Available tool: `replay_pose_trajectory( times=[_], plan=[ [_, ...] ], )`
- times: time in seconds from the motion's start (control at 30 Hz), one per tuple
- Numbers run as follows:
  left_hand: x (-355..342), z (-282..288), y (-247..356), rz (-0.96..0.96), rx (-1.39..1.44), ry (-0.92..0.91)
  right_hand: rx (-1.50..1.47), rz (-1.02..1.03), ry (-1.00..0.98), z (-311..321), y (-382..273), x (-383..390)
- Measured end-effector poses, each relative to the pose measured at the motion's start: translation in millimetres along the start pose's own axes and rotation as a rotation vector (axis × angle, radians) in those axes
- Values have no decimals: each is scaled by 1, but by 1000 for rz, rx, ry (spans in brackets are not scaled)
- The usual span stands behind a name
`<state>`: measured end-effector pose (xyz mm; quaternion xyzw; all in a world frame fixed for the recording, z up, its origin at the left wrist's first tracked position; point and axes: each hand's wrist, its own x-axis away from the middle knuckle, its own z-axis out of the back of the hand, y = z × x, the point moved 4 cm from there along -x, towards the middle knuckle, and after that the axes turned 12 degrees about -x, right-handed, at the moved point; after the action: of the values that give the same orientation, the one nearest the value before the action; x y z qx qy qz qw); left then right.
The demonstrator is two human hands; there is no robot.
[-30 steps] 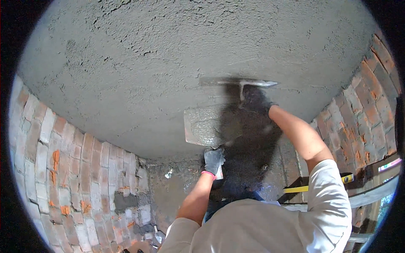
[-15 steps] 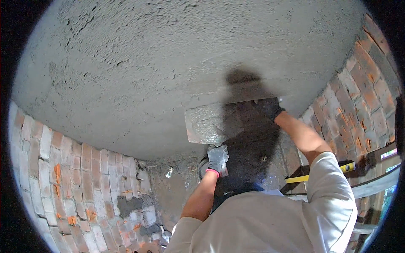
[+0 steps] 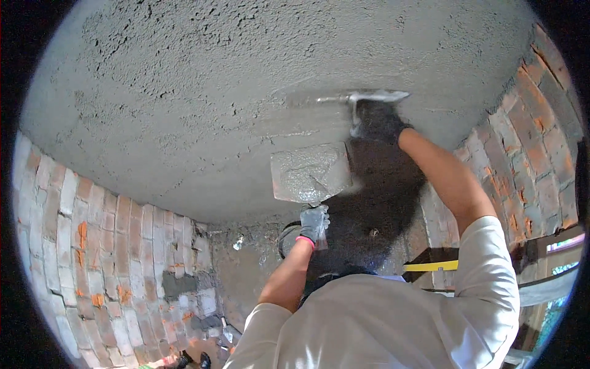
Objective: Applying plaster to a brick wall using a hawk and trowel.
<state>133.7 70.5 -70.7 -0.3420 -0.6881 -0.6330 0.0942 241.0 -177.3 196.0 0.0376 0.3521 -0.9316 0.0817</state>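
My left hand [image 3: 314, 222], in a grey glove, is closed around the handle of a flat, square-bladed hawk [image 3: 283, 175]. Wet grey mortar [image 3: 310, 172] lies spread over its blade. My right hand [image 3: 380, 120], in a dark glove, grips a plastering trowel [image 3: 390, 96]. The trowel is on the wet grey plaster of the wall [image 3: 203, 117], above and to the right of the hawk. A smoothed streak runs beside it, while the plaster higher up is rough. My fingers on the trowel's handle are partly in shadow.
Bare brick walls stand at the left [image 3: 92, 246] and right [image 3: 528, 147]. A dark bucket [image 3: 286, 241] is beside my left hand. A yellow spirit level [image 3: 430, 266] lies by my right side. Lower left, a small trowel [image 3: 228, 332] rests near dark shoes [image 3: 204, 360].
My right hand has moved up the wall with the trowel, which is now tilted so that its edge shows. The hawk has risen slightly in the picture, still loaded.
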Motion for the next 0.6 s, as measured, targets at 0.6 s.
replay_pose_trajectory(
  times=[0.6],
  plan=[
    [59, 89, 74, -222, -7, 234, 352, 285, 145, -129, -53, 101]
  ],
)
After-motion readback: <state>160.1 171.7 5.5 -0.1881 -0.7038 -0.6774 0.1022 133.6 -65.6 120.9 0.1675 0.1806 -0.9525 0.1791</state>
